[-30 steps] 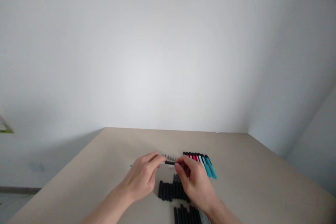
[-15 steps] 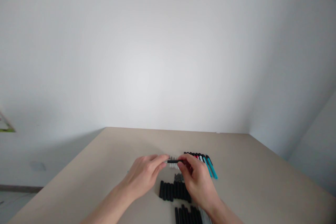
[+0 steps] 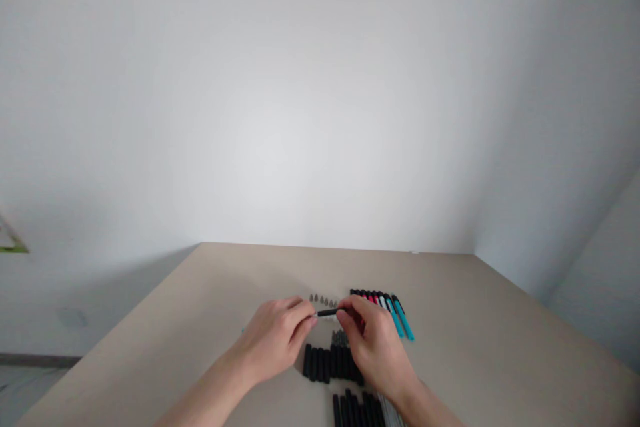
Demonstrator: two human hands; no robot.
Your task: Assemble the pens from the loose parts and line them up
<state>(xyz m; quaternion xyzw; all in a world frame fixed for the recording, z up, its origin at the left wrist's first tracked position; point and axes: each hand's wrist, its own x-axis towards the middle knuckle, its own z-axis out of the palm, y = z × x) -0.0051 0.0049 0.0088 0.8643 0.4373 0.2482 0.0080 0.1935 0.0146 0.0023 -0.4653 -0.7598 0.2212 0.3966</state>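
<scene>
My left hand (image 3: 277, 339) and my right hand (image 3: 374, 345) meet over the beige table (image 3: 465, 333), both pinched on one thin pen part (image 3: 327, 312) with a black section showing between the fingertips. The fingers of each hand are curled closed round its ends. Just beyond the fingertips lies a short row of small grey tips (image 3: 323, 299). Below the hands sits a row of black pen barrels (image 3: 325, 363).
A row of assembled pens (image 3: 387, 310), pink, white and teal with black caps, lies to the right of my hands. More black parts and white barrels (image 3: 363, 410) lie at the bottom edge. A white wall rises behind the table.
The hands have drawn slightly closer together along the pen part. Less of the black section shows between the fingertips than a second ago.
</scene>
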